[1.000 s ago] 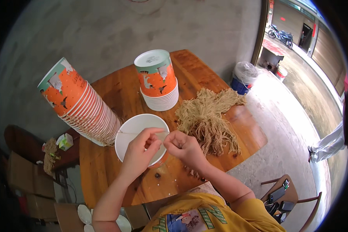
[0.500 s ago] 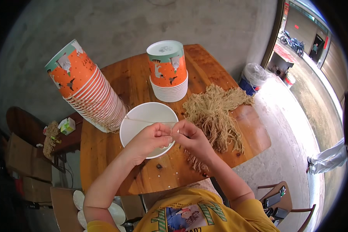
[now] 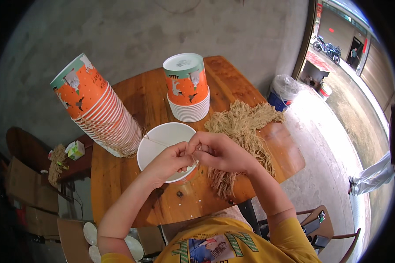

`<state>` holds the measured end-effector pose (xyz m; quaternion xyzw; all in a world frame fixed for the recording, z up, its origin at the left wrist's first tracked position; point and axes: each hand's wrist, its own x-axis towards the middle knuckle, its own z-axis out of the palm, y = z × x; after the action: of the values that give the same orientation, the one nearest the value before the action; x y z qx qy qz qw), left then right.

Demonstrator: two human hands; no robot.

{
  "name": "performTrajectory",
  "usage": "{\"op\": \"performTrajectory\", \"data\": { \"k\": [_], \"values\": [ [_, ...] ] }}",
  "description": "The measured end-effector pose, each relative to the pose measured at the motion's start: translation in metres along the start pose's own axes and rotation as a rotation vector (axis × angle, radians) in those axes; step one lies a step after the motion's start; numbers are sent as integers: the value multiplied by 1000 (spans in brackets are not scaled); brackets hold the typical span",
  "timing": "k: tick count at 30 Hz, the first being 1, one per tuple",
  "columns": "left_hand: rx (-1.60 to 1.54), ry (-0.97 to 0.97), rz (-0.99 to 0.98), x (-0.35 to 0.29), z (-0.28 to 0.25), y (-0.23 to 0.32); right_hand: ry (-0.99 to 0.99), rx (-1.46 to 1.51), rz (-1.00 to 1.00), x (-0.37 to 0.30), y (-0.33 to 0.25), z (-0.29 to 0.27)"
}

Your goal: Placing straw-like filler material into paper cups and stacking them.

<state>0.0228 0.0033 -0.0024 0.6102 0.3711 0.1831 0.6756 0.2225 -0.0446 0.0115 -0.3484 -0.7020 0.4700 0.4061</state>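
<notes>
My left hand (image 3: 171, 161) and my right hand (image 3: 219, 151) meet over the near right rim of a paper bucket (image 3: 156, 153), white inside with orange showing outside. Both have their fingertips pinched together on a thin tan string (image 3: 157, 142). From the bucket's left rim that string runs across the opening to my fingers; its end is hidden in the grip. Just right of the bucket lies a loose bundle of tan strings (image 3: 239, 127), partly behind my right forearm.
A tall leaning stack of orange paper buckets (image 3: 92, 103) stands left, with strings hanging along its rims. Behind the bucket is a shorter upside-down stack (image 3: 188, 87). The wooden table (image 3: 140, 96) ends at a wall. Right are a lined bin (image 3: 281, 93) and a chair (image 3: 322, 225).
My right hand has moved up and turned over toward my left, its fingers now curled over the left fingertips. The string is still held. The view has tilted slightly.
</notes>
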Motion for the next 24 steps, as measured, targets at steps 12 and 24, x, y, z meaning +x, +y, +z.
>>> {"op": "performTrajectory", "data": {
  "k": [12,24],
  "values": [
    [-58,-10,50,3,0,-5,19,29,-67,7,17,-10],
    [109,5,0,-4,11,8,-30,38,-54,15,23,-14]
  ]
}}
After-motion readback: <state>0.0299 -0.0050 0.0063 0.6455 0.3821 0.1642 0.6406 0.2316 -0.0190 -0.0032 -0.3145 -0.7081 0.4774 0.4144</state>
